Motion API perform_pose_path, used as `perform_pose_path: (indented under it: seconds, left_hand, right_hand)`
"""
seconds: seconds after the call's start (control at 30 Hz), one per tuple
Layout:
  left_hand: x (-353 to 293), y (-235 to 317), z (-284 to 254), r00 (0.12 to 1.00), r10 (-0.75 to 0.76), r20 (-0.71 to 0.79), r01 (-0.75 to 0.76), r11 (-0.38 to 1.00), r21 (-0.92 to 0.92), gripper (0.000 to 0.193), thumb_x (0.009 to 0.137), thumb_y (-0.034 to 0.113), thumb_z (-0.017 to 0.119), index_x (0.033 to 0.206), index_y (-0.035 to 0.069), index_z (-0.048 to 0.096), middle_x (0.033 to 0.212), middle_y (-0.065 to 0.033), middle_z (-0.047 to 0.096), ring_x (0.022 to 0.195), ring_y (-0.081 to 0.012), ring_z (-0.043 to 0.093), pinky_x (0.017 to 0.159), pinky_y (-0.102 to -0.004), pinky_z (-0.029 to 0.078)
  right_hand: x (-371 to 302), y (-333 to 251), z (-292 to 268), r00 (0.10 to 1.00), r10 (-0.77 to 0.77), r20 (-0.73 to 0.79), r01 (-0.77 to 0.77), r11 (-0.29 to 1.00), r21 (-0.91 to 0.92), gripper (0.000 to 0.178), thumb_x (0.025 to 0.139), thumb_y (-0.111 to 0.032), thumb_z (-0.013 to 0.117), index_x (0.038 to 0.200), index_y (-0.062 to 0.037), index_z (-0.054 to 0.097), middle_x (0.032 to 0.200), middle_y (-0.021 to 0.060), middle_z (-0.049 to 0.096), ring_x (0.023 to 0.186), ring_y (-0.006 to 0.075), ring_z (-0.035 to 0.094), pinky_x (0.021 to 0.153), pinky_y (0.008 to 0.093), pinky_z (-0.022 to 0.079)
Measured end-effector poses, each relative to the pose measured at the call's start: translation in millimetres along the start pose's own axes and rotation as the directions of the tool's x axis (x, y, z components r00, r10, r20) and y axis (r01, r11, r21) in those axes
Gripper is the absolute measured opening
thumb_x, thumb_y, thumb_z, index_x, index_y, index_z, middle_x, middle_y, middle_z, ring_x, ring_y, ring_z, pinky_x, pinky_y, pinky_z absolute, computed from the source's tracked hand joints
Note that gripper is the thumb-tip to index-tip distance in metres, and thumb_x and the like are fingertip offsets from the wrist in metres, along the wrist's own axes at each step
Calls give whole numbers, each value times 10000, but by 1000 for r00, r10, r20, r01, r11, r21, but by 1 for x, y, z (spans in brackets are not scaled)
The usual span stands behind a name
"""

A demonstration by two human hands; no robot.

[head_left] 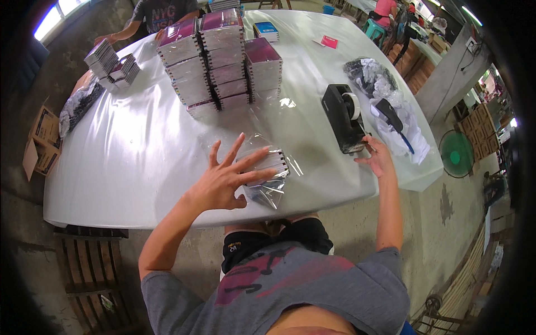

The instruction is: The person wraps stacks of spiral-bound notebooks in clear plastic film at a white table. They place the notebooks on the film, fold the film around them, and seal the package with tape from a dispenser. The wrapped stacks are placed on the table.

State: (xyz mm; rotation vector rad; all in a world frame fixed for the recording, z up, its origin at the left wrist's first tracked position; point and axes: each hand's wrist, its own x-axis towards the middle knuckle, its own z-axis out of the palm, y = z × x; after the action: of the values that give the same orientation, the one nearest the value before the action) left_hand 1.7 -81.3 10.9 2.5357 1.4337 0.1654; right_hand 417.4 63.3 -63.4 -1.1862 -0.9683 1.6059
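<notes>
My left hand [220,181] lies with fingers spread across a small pack of notebooks [274,163] in a clear plastic wrapper [269,195], near the table's front edge. Further right, my right hand [379,159] is at the front end of a black tape dispenser [336,120]. Its thumb and forefinger pinch the end of the tape [363,130], which runs from the white-cored roll [352,106]. Behind the pack rise tall stacks of wrapped notebooks [226,61] with purple covers and black bindings.
A black-handled tool [389,115] rests on crumpled plastic [410,142] at the right. Smaller notebook stacks [111,64] stand far left, near another person's hand [104,39]. A blue-covered notebook pack [266,31] and a red card [329,42] lie toward the back. An open carton [44,139] stands beyond the left edge.
</notes>
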Motion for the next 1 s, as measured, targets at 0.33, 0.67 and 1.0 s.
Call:
perform_pose_path:
  seconds: [0.33,0.67,1.0]
  left_hand:
    - [1,3,-5,1000,9,11,-9,1000,-1,974,467,142,735,1316,490,408,1520,72,204,1418,-331,10,1076,-650,-19]
    - [0,-1,-6,999,28,20,-29,999,33,1017,434,182,711,1335,510,370,1519,71,209,1419,-331,-22,1076,-628,-62]
    - [1,-3,-9,998,26,53,-28,999,44,1029,427,187,707,1343,504,361,1523,66,205,1418,-339,-40,1068,-624,-80]
  right_hand:
    - [-7,16,3,757,-641,-126,197,408,-891,210,820,-236,666,961,-87,708,938,81,652,854,163,579,661,338,467]
    - [-44,-81,193,777,155,611,378,661,-648,765,783,-178,700,1429,-131,293,618,43,633,478,58,487,401,216,345]
    - [-11,-59,257,769,295,567,548,152,-823,944,657,-275,804,1406,-87,263,703,150,651,574,215,651,558,326,506]
